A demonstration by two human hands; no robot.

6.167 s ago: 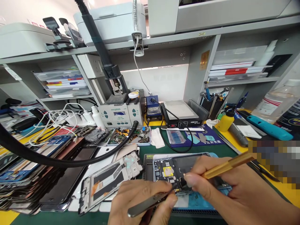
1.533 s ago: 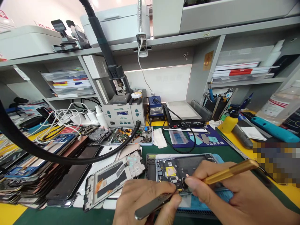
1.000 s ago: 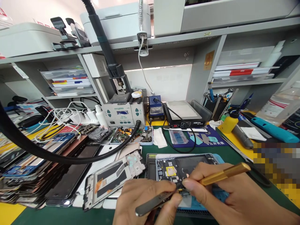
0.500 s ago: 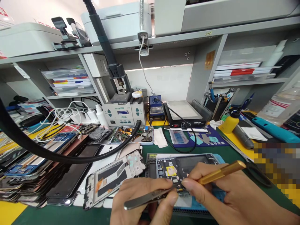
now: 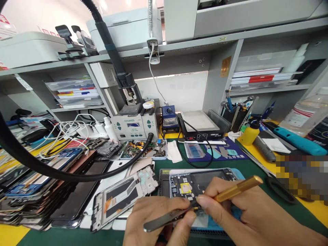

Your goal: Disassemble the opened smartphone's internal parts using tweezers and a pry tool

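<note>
An opened phone (image 5: 182, 179) lies with its inner board bare on a blue-edged mat in front of me. My left hand (image 5: 160, 218) is closed around metal tweezers (image 5: 164, 220), whose tips point at the board's near side. In my right hand (image 5: 225, 212) is a golden-handled tool (image 5: 239, 188), gripped like a pen. Its working end is hidden behind my fingers, so I cannot tell its kind. Both hands meet over the near part of the phone, and the spot where the tips touch is covered.
Left of the phone lies a bare phone frame (image 5: 125, 198), beside a tall stack of phones (image 5: 38, 191). A thick black hose (image 5: 84, 176) arcs across the left from the hot air station (image 5: 133, 126). Scissors (image 5: 279, 189) and a yellow bottle (image 5: 249, 133) are on the right.
The tweezers and my left hand have shifted slightly right, while the right hand with the golden tool has moved slightly left. The whole view has also shifted a little.
</note>
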